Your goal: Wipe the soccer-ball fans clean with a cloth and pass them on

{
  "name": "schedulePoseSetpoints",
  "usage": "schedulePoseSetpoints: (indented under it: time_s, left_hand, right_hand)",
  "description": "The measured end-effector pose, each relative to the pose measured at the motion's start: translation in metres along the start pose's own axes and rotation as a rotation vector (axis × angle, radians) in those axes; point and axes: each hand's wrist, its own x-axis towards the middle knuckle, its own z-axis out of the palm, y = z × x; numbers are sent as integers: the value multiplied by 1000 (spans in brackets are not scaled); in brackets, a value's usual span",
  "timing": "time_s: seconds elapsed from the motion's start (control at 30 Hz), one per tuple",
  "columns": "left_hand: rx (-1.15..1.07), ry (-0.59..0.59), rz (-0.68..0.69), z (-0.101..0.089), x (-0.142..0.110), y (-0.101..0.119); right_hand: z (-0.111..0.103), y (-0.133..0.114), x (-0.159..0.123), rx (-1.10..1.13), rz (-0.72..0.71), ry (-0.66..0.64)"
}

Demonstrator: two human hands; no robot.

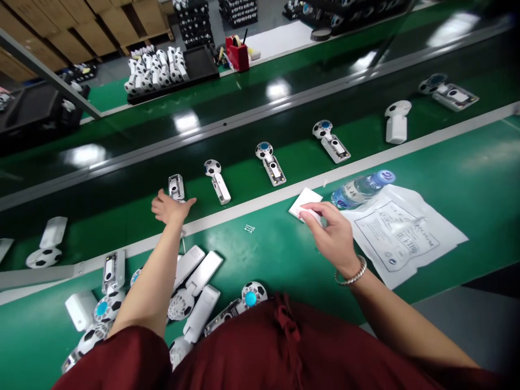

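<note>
My left hand (168,209) reaches over the green conveyor belt with fingers and thumb spread. It is at the near end of a small handheld fan (176,187) whose handle lies opened, showing its inside; the hand hides the rest of that fan. On the near bench, my right hand (333,234) pinches a white square piece (303,204), flat like a card or a small pad of paper. A tiny printed sticker sheet (249,228) lies between the hands. Beside my left forearm are several football-patterned fans (181,303), some with opened handles.
More fans, such as one with a white handle (219,187), lie spaced along the belt (138,179). A water bottle (361,189) lies on a printed plastic bag (398,235) at the right. Across the belt stand a tray of fans (156,70) and a red tape dispenser (238,54).
</note>
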Motion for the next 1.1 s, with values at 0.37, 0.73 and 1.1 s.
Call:
schedulePoseSetpoints:
  time_s: [0.37,0.73,1.1]
  left_hand:
    - [-785,29,145,-38,-28,14]
    - [-996,-879,-202,-75,-179,62]
    - [-1099,-965,-289,-78,-222,70]
  right_hand:
    - [1,-34,-4,130,-58,-75]
    - [4,-74,-16,136,-328,-145]
    - [10,-85,-23,-131,-650,-183]
